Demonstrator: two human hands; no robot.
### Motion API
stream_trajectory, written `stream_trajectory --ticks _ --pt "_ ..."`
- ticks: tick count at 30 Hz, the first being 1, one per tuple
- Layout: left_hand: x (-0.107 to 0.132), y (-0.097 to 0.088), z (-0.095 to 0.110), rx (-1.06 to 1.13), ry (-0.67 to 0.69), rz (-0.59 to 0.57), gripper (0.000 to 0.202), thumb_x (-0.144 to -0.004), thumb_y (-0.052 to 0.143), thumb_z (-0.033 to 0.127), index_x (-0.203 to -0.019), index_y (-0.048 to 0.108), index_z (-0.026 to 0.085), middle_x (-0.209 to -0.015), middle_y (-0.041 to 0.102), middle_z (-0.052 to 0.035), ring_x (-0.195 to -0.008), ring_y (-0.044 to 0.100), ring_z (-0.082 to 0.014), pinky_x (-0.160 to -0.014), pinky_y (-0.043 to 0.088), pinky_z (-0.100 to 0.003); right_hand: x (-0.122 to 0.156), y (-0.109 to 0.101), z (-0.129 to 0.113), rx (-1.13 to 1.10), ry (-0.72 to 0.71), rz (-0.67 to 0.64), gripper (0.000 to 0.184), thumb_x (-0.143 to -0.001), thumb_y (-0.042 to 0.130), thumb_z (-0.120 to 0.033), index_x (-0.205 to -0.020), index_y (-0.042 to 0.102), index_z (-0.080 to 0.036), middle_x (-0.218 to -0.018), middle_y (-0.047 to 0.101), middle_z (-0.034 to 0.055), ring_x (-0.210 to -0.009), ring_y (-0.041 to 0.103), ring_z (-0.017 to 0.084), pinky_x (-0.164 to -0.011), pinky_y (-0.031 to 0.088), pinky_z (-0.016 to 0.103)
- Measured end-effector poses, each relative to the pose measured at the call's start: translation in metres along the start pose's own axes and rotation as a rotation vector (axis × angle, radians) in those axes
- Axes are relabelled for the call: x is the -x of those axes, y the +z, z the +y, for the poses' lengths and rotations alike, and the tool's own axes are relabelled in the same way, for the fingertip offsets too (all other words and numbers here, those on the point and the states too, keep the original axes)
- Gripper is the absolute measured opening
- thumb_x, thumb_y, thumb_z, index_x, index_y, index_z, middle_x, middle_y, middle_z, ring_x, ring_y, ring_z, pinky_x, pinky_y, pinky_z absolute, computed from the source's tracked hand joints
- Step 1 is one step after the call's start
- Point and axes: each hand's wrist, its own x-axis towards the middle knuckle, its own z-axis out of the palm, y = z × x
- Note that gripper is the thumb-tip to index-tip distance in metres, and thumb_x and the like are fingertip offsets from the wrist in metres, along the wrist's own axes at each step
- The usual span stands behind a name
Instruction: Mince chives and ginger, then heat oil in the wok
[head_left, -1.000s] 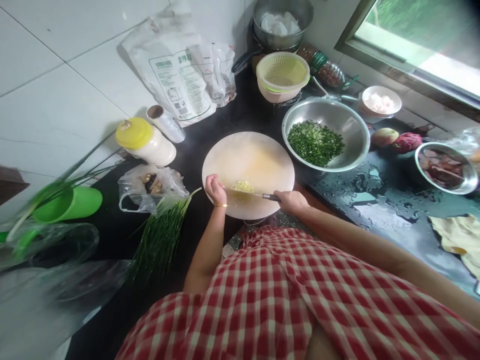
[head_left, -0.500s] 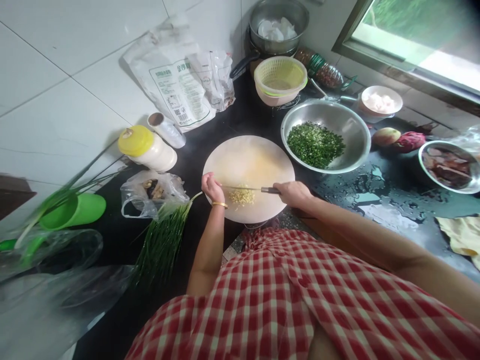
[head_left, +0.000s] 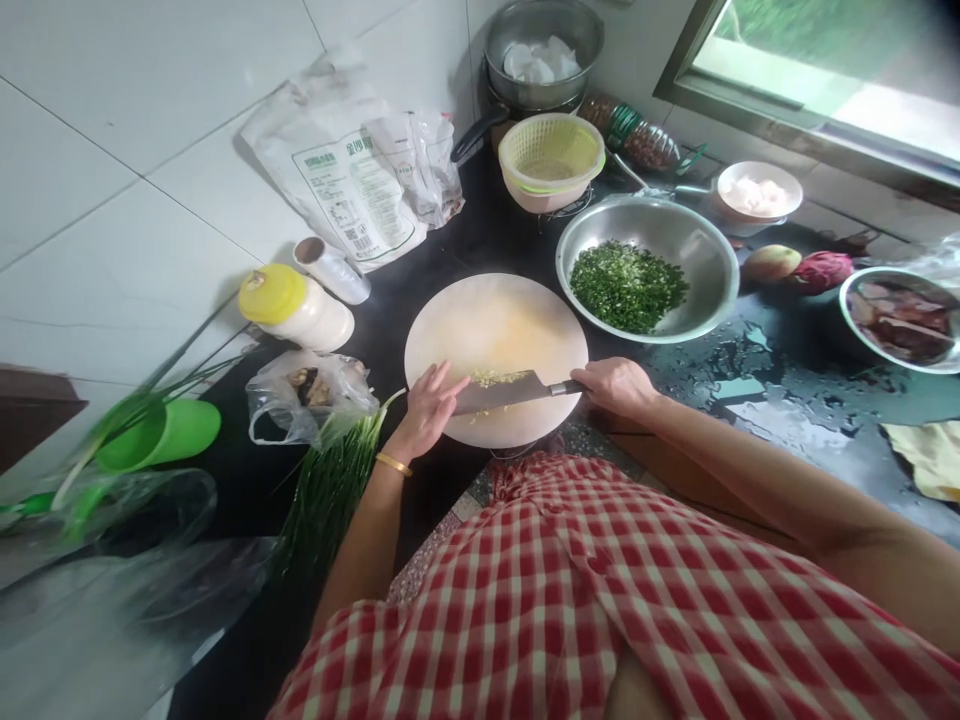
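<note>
My right hand [head_left: 619, 387] is wrapped round the dark handle of a cleaver [head_left: 506, 392]. The blade lies tilted nearly flat over the round white cutting board [head_left: 495, 310], its broad face turned up. Finely chopped pale yellow bits, possibly ginger or garlic [head_left: 495, 377], sit along the blade's far edge, and a few more show on the board at its near side. My left hand [head_left: 433, 405], with a gold bangle at the wrist, has its fingers stretched out at the blade's tip end. Nothing shows in that hand.
A steel bowl of chopped greens [head_left: 649, 280] stands right behind the board. Long green chives [head_left: 330, 500], a plastic bag of ginger-like pieces [head_left: 311, 395] and a yellow-lidded jar [head_left: 296, 305] lie at left. A bowl of dark meat-like pieces [head_left: 904, 325] is far right.
The cleaver has turned from edge-down to nearly flat and come slightly nearer me. My left hand's fingers have straightened out, and the chopped bits are now mostly beyond the blade.
</note>
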Motion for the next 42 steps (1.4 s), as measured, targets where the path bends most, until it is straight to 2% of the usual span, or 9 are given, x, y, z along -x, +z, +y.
stream_trajectory --ticks 5,10,15,21,26,31,34,38,42 --pt "-0.002 0.020 0.021 -0.240 0.125 -0.347 0.056 -0.088 0.019 0.056 -0.138 0.030 0.034 -0.152 0.004 -0.0004 -0.139 0.001 -0.0292 -0.109 0.007 -0.054 0.001 -0.004 0.003 0.077 -0.163 0.079 0.019 -0.081 0.043 -0.014 -0.082 0.062 -0.018 -0.066 0.060 0.0043 -0.059 0.047 0.013 -0.055 0.018 0.029" --pt "-0.012 0.040 -0.007 -0.277 0.150 -0.457 0.061 -0.087 0.015 0.060 -0.142 0.019 0.032 -0.152 -0.001 -0.0039 -0.138 -0.004 -0.0311 -0.107 0.005 -0.057 -0.005 -0.007 -0.001 0.091 -0.215 0.080 0.021 -0.086 0.041 -0.015 -0.082 0.062 -0.018 -0.069 0.061 0.0047 -0.061 0.048 0.013 -0.056 0.019 0.029" --pt "-0.021 0.040 -0.033 -0.340 0.047 -0.365 0.064 -0.087 0.012 0.059 -0.143 0.017 0.028 -0.152 0.000 -0.0068 -0.138 -0.002 -0.0314 -0.107 0.004 -0.057 -0.007 -0.005 0.001 0.090 -0.220 0.044 0.020 -0.085 0.043 -0.016 -0.083 0.062 -0.018 -0.070 0.062 0.0052 -0.061 0.048 0.013 -0.056 0.018 0.029" --pt "-0.020 0.052 0.000 -0.327 0.274 -0.392 0.063 -0.085 0.018 0.063 -0.141 0.018 0.035 -0.152 -0.005 -0.0028 -0.138 -0.004 -0.0327 -0.107 0.003 -0.057 -0.011 -0.004 0.001 0.106 -0.277 0.074 0.022 -0.087 0.041 -0.016 -0.083 0.062 -0.018 -0.069 0.061 0.0046 -0.060 0.046 0.013 -0.056 0.017 0.029" --pt "-0.030 0.057 -0.007 -0.329 0.210 -0.405 0.062 -0.085 0.018 0.062 -0.141 0.018 0.035 -0.152 -0.002 -0.0024 -0.138 -0.004 -0.0321 -0.107 0.002 -0.057 -0.016 -0.006 -0.002 0.122 -0.331 0.124 0.024 -0.089 0.039 -0.017 -0.082 0.062 -0.019 -0.068 0.061 0.0034 -0.058 0.045 0.012 -0.056 0.017 0.029" --pt "-0.040 0.042 -0.025 -0.359 0.077 -0.293 0.058 -0.089 0.015 0.056 -0.140 0.024 0.032 -0.152 0.003 -0.0029 -0.138 0.000 -0.0304 -0.108 0.005 -0.056 -0.014 -0.007 -0.001 0.116 -0.321 0.151 0.024 -0.088 0.039 -0.015 -0.078 0.061 -0.018 -0.066 0.060 0.0032 -0.057 0.044 0.012 -0.057 0.018 0.029" --pt "-0.037 0.039 -0.013 -0.353 0.119 -0.242 0.059 -0.089 0.013 0.055 -0.141 0.023 0.030 -0.152 0.000 -0.0027 -0.138 -0.002 -0.0306 -0.108 0.004 -0.056 -0.012 -0.005 0.001 0.127 -0.316 0.165 0.024 -0.088 0.039 -0.015 -0.078 0.061 -0.018 -0.065 0.060 0.0029 -0.057 0.044 0.012 -0.057 0.018 0.029" --pt "-0.035 0.051 0.011 -0.326 0.248 -0.341 0.059 -0.087 0.015 0.059 -0.140 0.026 0.034 -0.152 0.000 0.0005 -0.139 -0.002 -0.0291 -0.109 0.001 -0.054 -0.012 -0.003 -0.001 0.126 -0.325 0.186 0.023 -0.088 0.040 -0.016 -0.080 0.061 -0.019 -0.066 0.060 0.0029 -0.058 0.044 0.012 -0.057 0.018 0.029" --pt "-0.046 0.051 0.001 -0.342 0.101 -0.330 0.056 -0.089 0.015 0.055 -0.138 0.031 0.034 -0.152 0.006 -0.0005 -0.139 0.000 -0.0284 -0.108 0.003 -0.055 -0.013 -0.007 -0.003 0.102 -0.352 0.184 0.024 -0.088 0.039 -0.016 -0.081 0.061 -0.019 -0.066 0.061 0.0033 -0.058 0.046 0.012 -0.057 0.019 0.028"
